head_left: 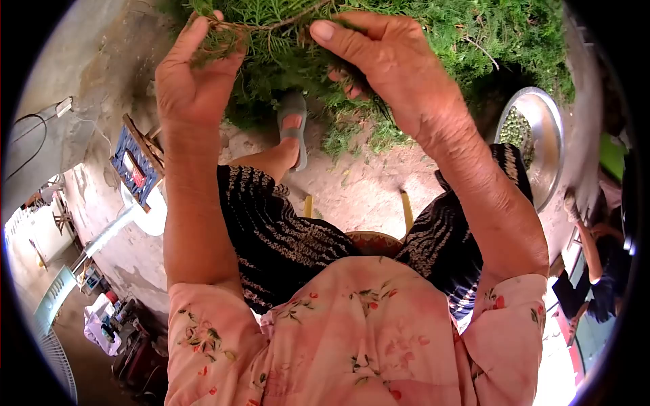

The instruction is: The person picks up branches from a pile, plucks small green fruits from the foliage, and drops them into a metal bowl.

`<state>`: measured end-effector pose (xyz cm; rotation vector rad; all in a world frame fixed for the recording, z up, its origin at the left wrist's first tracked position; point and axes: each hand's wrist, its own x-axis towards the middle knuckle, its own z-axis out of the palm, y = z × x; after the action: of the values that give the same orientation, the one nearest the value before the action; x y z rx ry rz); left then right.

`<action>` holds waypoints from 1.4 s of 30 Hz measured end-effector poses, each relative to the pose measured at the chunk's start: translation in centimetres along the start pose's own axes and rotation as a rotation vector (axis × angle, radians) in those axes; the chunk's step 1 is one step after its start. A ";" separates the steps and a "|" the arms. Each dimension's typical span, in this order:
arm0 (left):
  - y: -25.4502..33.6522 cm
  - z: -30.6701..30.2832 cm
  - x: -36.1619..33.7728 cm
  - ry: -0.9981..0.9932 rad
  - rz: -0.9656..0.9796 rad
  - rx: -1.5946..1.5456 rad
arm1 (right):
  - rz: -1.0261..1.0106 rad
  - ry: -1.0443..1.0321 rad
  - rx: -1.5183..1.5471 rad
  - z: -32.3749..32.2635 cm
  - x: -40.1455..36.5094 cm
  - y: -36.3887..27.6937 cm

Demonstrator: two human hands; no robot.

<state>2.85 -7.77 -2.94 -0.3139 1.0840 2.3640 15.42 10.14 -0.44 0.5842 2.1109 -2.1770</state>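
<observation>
At the top of the view, my left hand [203,78] pinches a thin brown stem of a leafy evergreen branch [288,21], thumb against fingers. The branch stretches across toward my right hand [399,64], whose thumb lies by its foliage. The fingers of that hand curl inward, and whatever is in them is hidden by the hand itself. Beneath and behind both hands spreads a big heap of green evergreen cuttings [433,40]. On the right, a shiny metal basin [552,128] contains many small round green pieces [518,128].
A grey shoe [302,155] on an outstretched foot rests near the heap. Loose sprigs lie on the pale floor [352,189]. A light-coloured fan [57,304] stands at left, by assorted items. Another person's arm [590,254] shows at far right.
</observation>
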 end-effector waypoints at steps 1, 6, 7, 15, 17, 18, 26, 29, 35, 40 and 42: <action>0.1 0.6 -0.2 -0.019 0.033 0.001 | -0.034 -0.001 -0.132 -0.5 0.0 -0.9; 1.5 -0.3 1.3 -0.155 -0.025 0.045 | -0.301 0.352 -0.150 -4.0 -2.9 -3.7; 1.5 0.0 1.2 -0.184 -0.033 0.032 | -0.268 0.452 -0.270 -5.3 -4.1 -4.0; 0.7 -0.3 2.4 -0.198 -0.133 0.113 | 0.167 0.980 -0.206 -15.7 -18.1 4.7; 1.2 -1.1 3.2 -0.188 -0.145 0.120 | 0.192 1.072 -0.031 -17.6 -22.5 9.5; 1.4 -1.4 3.4 -0.171 -0.150 0.105 | 0.246 1.103 -0.029 -18.3 -25.1 11.8; 1.1 0.2 3.2 -0.167 -0.143 0.037 | 0.991 0.226 -1.347 -21.6 -62.1 45.1; 1.1 1.7 2.3 -0.139 -0.109 0.019 | 0.995 0.427 -1.358 -22.8 -60.0 38.6; 0.9 2.0 2.6 -0.199 -0.113 0.008 | 0.499 0.616 -1.103 -29.6 -31.8 16.4; 1.8 1.6 2.4 -0.144 -0.049 0.004 | 0.010 0.336 -0.981 -21.3 -11.7 2.2; 2.3 1.0 2.1 -0.125 -0.032 -0.006 | -0.058 0.194 -0.808 -19.1 -6.6 4.1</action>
<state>-0.16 -7.50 -1.73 -0.1815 1.0063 2.3254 27.14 27.02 -2.22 0.6523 2.8304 -1.1178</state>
